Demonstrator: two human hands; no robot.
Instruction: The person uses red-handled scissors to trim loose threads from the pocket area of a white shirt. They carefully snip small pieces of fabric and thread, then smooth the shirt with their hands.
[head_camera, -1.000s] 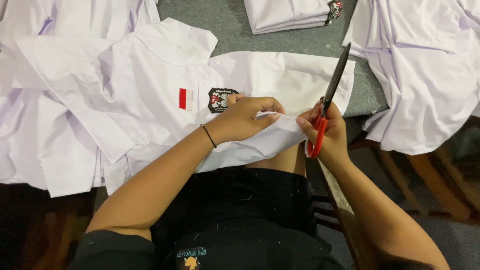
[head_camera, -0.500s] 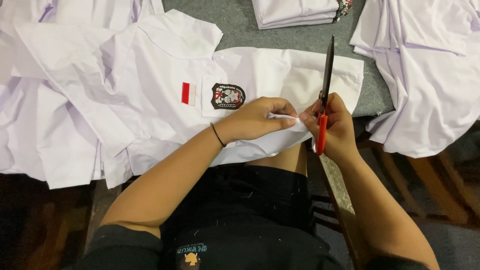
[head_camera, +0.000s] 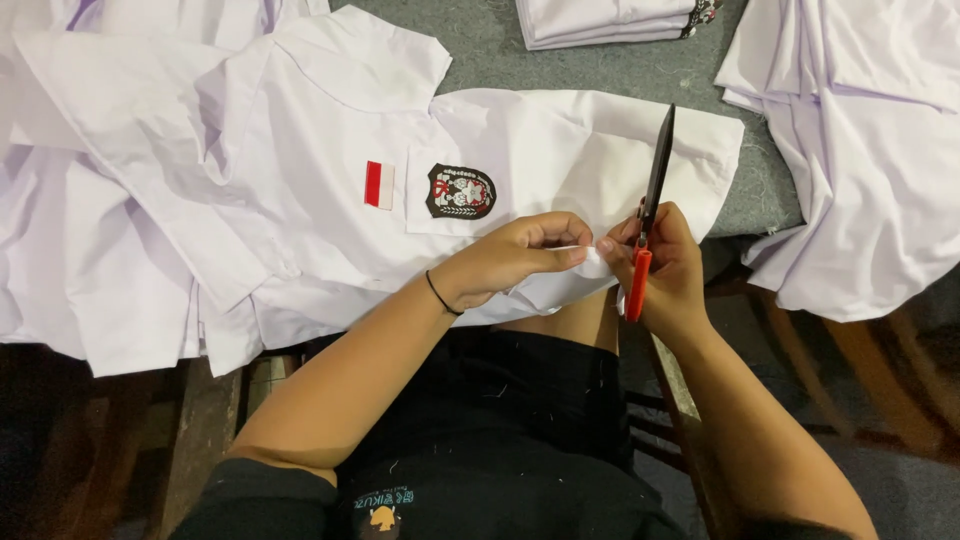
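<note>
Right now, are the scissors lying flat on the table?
No, the right hand holds the scissors upright, blades pointing away over the white shirt.

Garment workshop: stacked white shirts (head_camera: 610, 20), scissors (head_camera: 650, 215)

White shirt (head_camera: 300, 130): thin woven cloth, matt, smooth with soft creases; on its chest an embroidered-looking black badge (head_camera: 461, 191) and a small red-and-white cloth patch (head_camera: 379, 184), both matt. Scissors (head_camera: 650, 215): dark blades, dull rather than shiny, with glossy red plastic handles; the table top (head_camera: 590, 70) under the shirt is covered in grey, rough, felt-like fabric, and the folded stack (head_camera: 610, 20) and loose pile (head_camera: 860, 150) are the same matt white cloth. Black wristband (head_camera: 438, 295) looks like thin cord, dark shorts (head_camera: 500, 400) are matt cloth flecked with lint, and the frame below (head_camera: 215, 420) is worn, unpolished wood.
</note>
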